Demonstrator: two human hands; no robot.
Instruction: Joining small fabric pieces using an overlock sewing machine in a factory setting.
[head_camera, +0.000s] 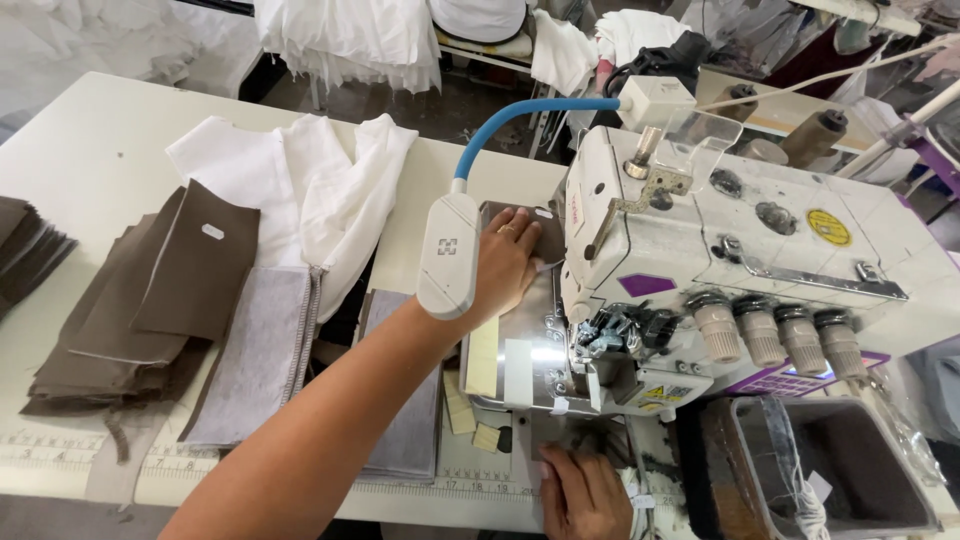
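Left hand (505, 262) lies flat, fingers spread, pressing a brown fabric piece (545, 232) behind the sewing machine (760, 260); its long axis can't be made out, mostly hidden; right hand (583, 492) rests at the table (90, 160) front edge, grip unclear; lamp (447, 255) crowds the wrist; open room left, toward the brown stack (150, 300).

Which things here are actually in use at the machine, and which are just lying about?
In use: left hand on brown fabric piece; right hand at table edge; sewing machine; lamp.

Lying about: brown fabric stack; grey pieces; white cloth; scrap bin.
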